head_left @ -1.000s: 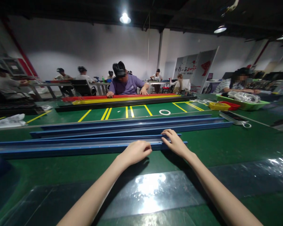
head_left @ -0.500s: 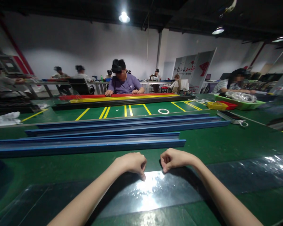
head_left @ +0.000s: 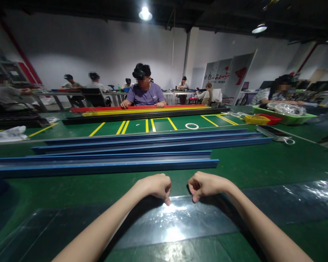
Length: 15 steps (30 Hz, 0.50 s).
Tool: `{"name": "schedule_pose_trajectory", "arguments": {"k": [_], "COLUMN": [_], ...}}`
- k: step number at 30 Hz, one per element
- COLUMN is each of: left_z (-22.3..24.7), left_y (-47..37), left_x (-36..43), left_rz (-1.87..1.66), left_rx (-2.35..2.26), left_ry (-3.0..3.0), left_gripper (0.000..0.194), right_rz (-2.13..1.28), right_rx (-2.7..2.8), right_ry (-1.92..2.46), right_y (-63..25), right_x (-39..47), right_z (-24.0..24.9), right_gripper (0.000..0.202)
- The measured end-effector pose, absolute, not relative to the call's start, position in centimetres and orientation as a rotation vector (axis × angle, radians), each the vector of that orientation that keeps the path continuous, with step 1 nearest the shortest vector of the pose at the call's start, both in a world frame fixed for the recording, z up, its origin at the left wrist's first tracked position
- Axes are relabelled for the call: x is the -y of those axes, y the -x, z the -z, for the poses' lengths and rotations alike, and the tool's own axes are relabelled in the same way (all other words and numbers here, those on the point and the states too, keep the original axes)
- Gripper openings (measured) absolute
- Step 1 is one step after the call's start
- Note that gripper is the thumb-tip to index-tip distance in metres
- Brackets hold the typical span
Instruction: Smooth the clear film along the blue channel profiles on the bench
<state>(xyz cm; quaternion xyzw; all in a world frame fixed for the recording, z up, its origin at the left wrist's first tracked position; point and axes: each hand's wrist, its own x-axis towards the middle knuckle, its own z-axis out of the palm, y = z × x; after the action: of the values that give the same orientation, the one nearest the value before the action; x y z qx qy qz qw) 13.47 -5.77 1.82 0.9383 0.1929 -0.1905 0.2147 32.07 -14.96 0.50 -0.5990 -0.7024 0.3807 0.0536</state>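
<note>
A long strip of clear plastic sheet (head_left: 142, 229) lies flat across the green table, bright with lamp glare between my arms. My left hand (head_left: 156, 187) is closed at its far edge, thumb down on the sheet and fingers curled under. A short gap to the right, my right hand (head_left: 206, 185) pinches the same edge between thumb and curled fingers. Part of each grip is hidden behind the knuckles. Just beyond my hands lies a blue channel rail (head_left: 142, 165), and further back are more blue rails (head_left: 158, 143).
Red, yellow and black rails (head_left: 144, 113) lie across the far table, where a co-worker (head_left: 146, 92) sits. A white ring (head_left: 191, 126) rests on the green surface. At right are a phone-like device (head_left: 274, 133), a yellow tray (head_left: 257, 119) and a green basket (head_left: 303, 118) with coiled clear material.
The view has shifted slightly, so the scene sits a little further right and higher. Both hands keep their closed hold at the sheet's far edge.
</note>
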Motion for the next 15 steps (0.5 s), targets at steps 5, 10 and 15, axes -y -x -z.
{"name": "schedule_pose_trajectory", "arguments": {"k": [5,10,15], "left_z": [-1.64,-1.81,-2.22], "left_y": [-13.41,-13.41,-13.12], "left_x": [5.35,5.09,4.77], "left_rz": [0.496,0.499,0.457], "left_rx": [-0.503,-0.493,-0.547], "left_ry": [-2.572,-2.566,-2.519], "left_gripper": [0.01,0.011,0.016], "right_rz": [-1.209,-1.228,-1.114], "right_rx": [2.099,2.098,2.047], "right_ry": [1.792,1.743,1.719], "right_y": [-31.94,-32.24,-32.61], "right_x": [15.03,14.88,14.69], "right_z": [-0.83,-0.53,0.08], "right_gripper": [0.009,0.009,0.01]}}
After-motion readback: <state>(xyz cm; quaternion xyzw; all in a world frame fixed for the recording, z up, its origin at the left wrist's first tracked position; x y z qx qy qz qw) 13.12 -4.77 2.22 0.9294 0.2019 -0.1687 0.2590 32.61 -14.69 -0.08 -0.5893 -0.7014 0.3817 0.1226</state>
